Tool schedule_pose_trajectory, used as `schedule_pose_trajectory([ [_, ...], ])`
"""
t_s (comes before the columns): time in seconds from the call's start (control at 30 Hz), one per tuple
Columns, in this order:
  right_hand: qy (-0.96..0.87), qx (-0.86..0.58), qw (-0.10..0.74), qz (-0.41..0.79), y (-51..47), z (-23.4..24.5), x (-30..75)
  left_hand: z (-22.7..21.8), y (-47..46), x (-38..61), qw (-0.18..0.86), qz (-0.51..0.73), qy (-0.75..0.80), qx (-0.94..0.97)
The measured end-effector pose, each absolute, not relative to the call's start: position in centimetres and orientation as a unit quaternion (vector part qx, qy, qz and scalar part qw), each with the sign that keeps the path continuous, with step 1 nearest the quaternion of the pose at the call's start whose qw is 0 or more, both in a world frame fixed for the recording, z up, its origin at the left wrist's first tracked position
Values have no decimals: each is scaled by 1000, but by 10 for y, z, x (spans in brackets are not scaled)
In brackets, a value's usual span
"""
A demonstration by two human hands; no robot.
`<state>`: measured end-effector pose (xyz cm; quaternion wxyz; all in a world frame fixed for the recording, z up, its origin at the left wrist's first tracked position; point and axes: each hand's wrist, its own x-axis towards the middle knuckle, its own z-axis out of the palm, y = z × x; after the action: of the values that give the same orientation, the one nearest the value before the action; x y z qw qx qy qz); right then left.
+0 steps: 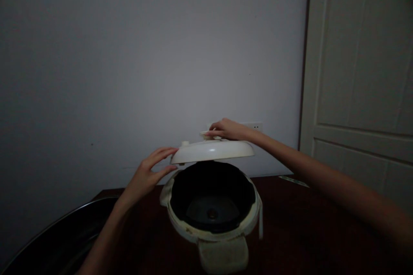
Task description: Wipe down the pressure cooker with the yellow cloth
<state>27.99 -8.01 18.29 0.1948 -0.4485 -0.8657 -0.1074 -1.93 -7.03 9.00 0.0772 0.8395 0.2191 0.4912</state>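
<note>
A white domed lid (216, 151) hangs just above the back of a white electric cooker (190, 233), tilted slightly and leaving the cooker's mouth uncovered. My right hand (227, 129) is closed around the handle on top of the lid. At the lid's left edge is my left hand (150, 169), its fingers on the upper side and the thumb below the rim. The cooker's dark interior shows a small round part at the centre of its floor. A wide front handle (223, 255) juts toward me.
The cooker stands on a dark red table (290, 223). To the left curves the rim of a large dark pan (61, 217). Behind are a pale wall (161, 51) and a wall socket (256, 126). A door (361, 73) is on the right. A thin pale strip (293, 181) lies near the table's back edge.
</note>
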Motion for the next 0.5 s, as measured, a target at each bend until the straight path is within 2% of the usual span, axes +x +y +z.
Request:
schedule_pose_trajectory([
  [0.27,-825,-505,247,51,-25,216,299,122,-36,-5,74,533,188,822],
  [0.4,-779,-492,340,191,-11,211,322,142,-21,1,75,523,206,824],
  [0.5,-722,-480,447,220,-8,199,340,158,-2,8,94,513,216,825],
])
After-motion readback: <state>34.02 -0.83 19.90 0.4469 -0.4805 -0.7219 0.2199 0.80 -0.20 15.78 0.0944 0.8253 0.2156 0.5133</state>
